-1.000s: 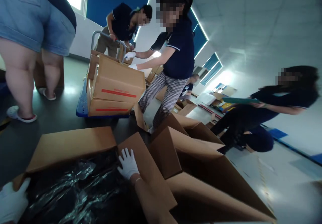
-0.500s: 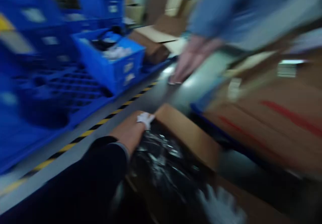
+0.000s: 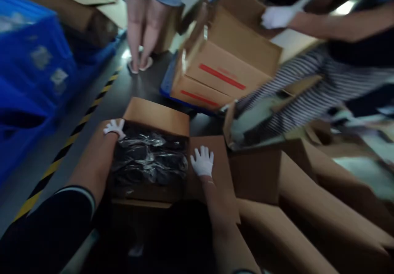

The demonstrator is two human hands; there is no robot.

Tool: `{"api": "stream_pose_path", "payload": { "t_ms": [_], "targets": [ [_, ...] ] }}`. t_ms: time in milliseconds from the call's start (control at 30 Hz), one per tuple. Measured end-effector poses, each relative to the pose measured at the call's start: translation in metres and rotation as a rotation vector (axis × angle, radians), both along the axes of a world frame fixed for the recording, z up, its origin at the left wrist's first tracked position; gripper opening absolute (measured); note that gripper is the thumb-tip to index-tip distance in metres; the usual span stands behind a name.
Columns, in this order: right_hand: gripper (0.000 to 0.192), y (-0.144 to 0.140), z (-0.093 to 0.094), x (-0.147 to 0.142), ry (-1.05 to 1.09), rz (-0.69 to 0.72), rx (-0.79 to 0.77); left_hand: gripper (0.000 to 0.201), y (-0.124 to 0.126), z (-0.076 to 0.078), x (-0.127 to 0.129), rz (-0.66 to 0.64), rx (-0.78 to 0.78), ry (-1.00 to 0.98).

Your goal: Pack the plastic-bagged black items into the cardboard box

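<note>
Here my left hand (image 3: 114, 127), in a white glove, rests curled on the far left corner of the open cardboard box (image 3: 155, 116) on the floor in front of me, while my right hand (image 3: 202, 161), also gloved, lies flat with fingers spread on the box's right flap (image 3: 212, 175). Neither hand is clamped on anything. Inside the box lie dark goods wrapped in shiny plastic film (image 3: 150, 159). Beyond it, stacked cartons (image 3: 224, 65) bear red stripes; the print on them is too blurred to read. A co-worker's gloved hand (image 3: 278, 16) touches the top carton. Blue crates (image 3: 30, 69) with pale labels, probably stickers, stand at left beside yellow-black floor tape (image 3: 76, 130).
</note>
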State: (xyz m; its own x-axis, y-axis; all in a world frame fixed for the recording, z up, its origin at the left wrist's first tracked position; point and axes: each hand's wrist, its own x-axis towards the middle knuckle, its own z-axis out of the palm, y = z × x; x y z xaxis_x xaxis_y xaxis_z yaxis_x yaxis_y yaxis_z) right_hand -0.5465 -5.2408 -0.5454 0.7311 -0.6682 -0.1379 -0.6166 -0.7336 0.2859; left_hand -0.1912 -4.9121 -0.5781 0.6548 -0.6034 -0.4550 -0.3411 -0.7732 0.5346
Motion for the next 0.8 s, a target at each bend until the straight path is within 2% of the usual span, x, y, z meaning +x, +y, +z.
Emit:
{"api": "stream_pose_path", "payload": {
  "t_ms": [100,167,233,300,367,400,500,600,700,800],
  "targets": [
    [0.059,-0.028,0.004,-0.023,-0.155,-0.209,-0.227,0.101,-0.043,-0.018,0.012,0.031,0.212,-0.043],
    [0.066,-0.037,0.014,-0.034,-0.291,-0.399,-0.327,0.102,-0.05,-0.027,0.014,0.014,0.258,-0.061],
    [0.071,-0.046,0.027,-0.039,-0.384,-0.586,-0.273,0.101,-0.047,-0.035,0.016,0.013,0.306,-0.103],
    [0.07,-0.061,0.037,-0.037,-0.406,-0.702,-0.068,0.105,-0.042,-0.04,0.016,-0.001,0.343,-0.139],
    [0.067,-0.085,0.046,-0.027,-0.404,-0.713,0.106,0.105,-0.038,-0.044,0.014,-0.026,0.347,-0.165],
    [0.066,-0.1,0.051,-0.019,-0.415,-0.693,0.142,0.103,-0.036,-0.047,0.011,-0.029,0.348,-0.172],
    [0.064,-0.155,0.064,0.016,-0.469,-0.609,0.16,0.099,-0.029,-0.057,0.002,-0.002,0.345,-0.197],
    [0.065,-0.21,0.072,0.054,-0.494,-0.601,0.214,0.095,-0.025,-0.071,-0.003,-0.001,0.361,-0.234],
    [0.062,-0.256,0.066,0.082,-0.495,-0.62,0.261,0.088,-0.024,-0.083,-0.001,-0.025,0.418,-0.265],
    [0.056,-0.293,0.05,0.096,-0.49,-0.641,0.283,0.085,-0.026,-0.095,0.003,-0.043,0.474,-0.291]
  ]
}}
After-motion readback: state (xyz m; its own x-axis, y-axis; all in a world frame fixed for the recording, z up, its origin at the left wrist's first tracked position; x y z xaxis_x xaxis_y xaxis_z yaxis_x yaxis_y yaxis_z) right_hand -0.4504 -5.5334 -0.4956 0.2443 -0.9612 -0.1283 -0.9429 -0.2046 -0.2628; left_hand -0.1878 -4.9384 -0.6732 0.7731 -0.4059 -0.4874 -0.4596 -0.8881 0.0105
